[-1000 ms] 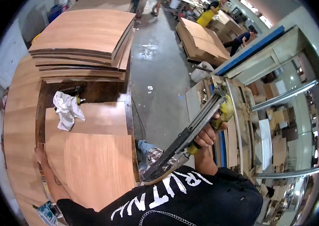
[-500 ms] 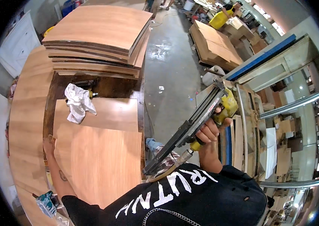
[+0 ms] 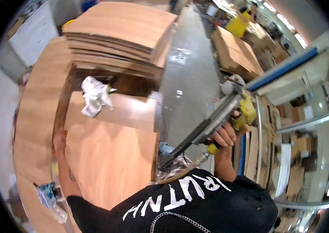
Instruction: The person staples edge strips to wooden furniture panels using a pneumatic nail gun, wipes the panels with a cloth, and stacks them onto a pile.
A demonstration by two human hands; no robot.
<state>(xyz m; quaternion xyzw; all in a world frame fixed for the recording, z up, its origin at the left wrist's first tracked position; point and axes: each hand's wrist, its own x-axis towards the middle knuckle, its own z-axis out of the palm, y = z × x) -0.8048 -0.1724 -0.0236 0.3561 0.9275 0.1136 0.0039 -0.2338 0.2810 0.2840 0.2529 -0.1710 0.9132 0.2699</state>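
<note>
In my right hand (image 3: 223, 135) is a yellow and black pneumatic nail gun (image 3: 246, 112), held raised beside the workpiece. Its long dark magazine slants down to the left, and an air hose (image 3: 178, 174) joins a metal fitting below the grip. My left hand (image 3: 60, 142) grips the left edge of a light wood panel (image 3: 110, 163); blur partly hides its fingers. Beneath that panel's far edge lies another, shinier panel (image 3: 133, 110), with a crumpled white cloth (image 3: 94, 97) at its far left. Behind the cloth, a dark tool is mostly hidden.
A tall stack of wood panels (image 3: 121, 23) stands beyond the work. Along the left runs a long curved wood sheet (image 3: 36, 112), with a plastic bag (image 3: 47, 196) near me. A metal-railed rack (image 3: 308, 122) is at right. Far off, a person in a yellow apron (image 3: 237, 26) works near stacked boards (image 3: 236, 50).
The whole view has swung left, so the scene sits farther right and looks blurred. Both hands keep their places, the right one still holding the nail gun.
</note>
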